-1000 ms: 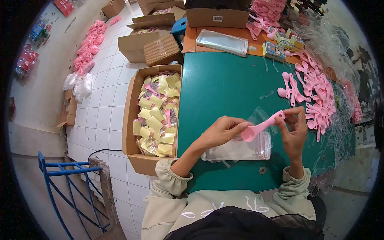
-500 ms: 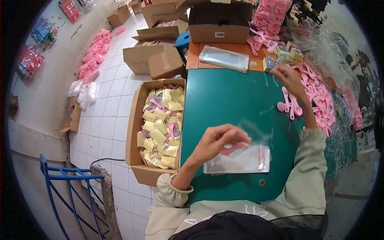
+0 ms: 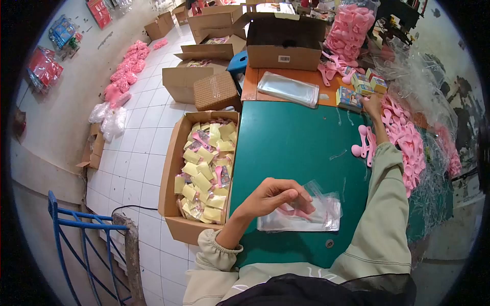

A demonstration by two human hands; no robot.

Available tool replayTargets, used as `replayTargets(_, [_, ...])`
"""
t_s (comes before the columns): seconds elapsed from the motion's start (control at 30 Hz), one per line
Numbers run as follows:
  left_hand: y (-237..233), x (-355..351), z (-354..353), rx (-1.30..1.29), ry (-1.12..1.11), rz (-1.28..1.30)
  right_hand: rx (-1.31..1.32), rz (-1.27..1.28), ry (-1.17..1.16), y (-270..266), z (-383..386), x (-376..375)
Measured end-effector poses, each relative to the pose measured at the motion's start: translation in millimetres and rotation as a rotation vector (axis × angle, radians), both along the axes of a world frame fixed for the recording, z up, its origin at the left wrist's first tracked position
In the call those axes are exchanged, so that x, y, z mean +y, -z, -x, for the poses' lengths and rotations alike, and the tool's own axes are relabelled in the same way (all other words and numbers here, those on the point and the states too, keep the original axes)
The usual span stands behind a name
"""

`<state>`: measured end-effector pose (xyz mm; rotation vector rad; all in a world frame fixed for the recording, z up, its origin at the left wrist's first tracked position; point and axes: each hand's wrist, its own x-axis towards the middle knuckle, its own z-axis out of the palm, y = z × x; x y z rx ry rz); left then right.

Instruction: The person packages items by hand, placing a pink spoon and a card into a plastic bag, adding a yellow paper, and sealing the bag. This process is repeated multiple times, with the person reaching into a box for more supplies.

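Observation:
My left hand is closed on a small clear plastic bag, held over a pile of flat clear bags. A pink spoon shows through the plastic below the fingers. Out at the far right, my right hand has its bent fingers at the edge of a stack of small printed cards. Whatever its fingertips pinch there is too small to make out. A few loose pink spoons lie close to the right forearm.
Left of the green table stands a carton full of packed bags with yellow cards. A heap of pink spoons borders the right side. Longer clear sleeves and an open dark box are at the back.
My right hand has moved from above the table to the card stack. My left hand has lowered slightly, keeping the bag and spoon. The view has shifted a little.

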<state>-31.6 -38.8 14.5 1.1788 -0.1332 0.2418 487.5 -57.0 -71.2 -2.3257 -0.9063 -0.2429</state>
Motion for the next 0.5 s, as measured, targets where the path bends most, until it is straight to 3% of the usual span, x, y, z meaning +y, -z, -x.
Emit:
replayTargets(0.2, [-6.8, -4.6, 3.6, 0.093, -0.056, -0.018, -0.072, -0.066, -0.007, -10.0, 8.1, -2.1])
replayTargets(0.3, [-3.6, -5.5, 6.6, 0.104, -0.116, -0.06, -0.163, -0.142, -0.118, -46.7, 42.0, -9.2])
replayTargets(0.33, [-2.2, -4.5, 6.6, 0.102, -0.135, -0.082, -0.098, -0.177, -0.224, -67.9, 68.7, -18.0])
replayTargets(0.4, [1.0, -2.0, 7.6, 0.144, -0.182, -0.076, 0.279, -0.208, -0.514, -128.8, 157.0, -50.1])
replayTargets(0.5, [-1.2, -1.5, 5.4, 0.191, -0.235, -0.035, 0.488, -0.262, -0.688, -176.0, 273.2, -106.0])
